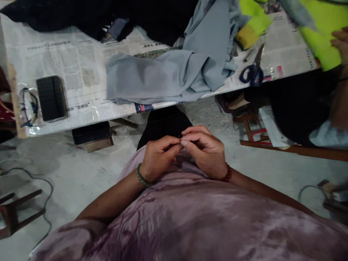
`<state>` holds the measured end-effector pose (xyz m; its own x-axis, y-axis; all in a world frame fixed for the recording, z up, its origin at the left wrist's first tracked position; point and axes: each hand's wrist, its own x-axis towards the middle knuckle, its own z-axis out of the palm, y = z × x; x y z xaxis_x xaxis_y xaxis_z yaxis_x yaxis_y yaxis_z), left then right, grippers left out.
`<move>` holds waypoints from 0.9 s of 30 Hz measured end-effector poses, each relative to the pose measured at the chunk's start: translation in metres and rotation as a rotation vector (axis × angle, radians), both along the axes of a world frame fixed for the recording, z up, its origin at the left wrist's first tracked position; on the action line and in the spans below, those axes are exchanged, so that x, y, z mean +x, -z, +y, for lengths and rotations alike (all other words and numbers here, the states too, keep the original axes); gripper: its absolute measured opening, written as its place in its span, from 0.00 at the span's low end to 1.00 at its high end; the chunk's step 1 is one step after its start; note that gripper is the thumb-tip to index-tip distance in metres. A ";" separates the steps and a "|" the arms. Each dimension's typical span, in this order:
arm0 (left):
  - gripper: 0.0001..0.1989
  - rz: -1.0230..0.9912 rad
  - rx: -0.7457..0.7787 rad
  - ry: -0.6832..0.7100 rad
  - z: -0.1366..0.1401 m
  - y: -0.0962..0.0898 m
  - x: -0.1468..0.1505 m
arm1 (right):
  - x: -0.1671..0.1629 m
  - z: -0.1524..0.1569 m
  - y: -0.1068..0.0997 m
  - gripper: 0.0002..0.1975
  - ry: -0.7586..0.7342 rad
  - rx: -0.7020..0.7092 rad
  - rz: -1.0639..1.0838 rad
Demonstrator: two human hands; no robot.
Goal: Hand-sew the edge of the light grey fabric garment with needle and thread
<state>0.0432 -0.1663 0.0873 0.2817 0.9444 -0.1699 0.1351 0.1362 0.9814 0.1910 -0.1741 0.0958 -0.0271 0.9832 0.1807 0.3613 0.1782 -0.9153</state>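
My left hand (160, 157) and my right hand (205, 150) meet fingertip to fingertip above my lap, short of the table's front edge. Both are closed in a pinch, thumb against index finger. A tiny dark sliver shows where the tips touch, too small to name. In front of them on the table lies a folded grey cloth garment (152, 76), its near edge along the table's border. To the right of that garment rests a pair of scissors (254, 70) with dark blue handles.
Newspaper under clear plastic covers the table (81, 58). A black phone (51, 98) and glasses (29, 105) lie at its left end. Dark cloth (67, 14) spreads across the back. At right, another person's hand (341, 41) is by bright yellow-green fabric (320, 32). A wooden stool (16, 214) stands lower left.
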 end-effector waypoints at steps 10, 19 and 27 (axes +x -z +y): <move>0.03 0.163 0.217 0.016 -0.001 -0.001 -0.002 | 0.000 0.000 0.006 0.03 -0.046 -0.184 0.164; 0.07 0.218 0.427 -0.032 0.007 -0.010 -0.018 | 0.002 -0.005 0.011 0.08 -0.144 -0.556 0.513; 0.05 0.226 0.512 -0.013 0.006 -0.011 -0.011 | 0.000 -0.004 0.000 0.10 -0.148 -0.610 0.409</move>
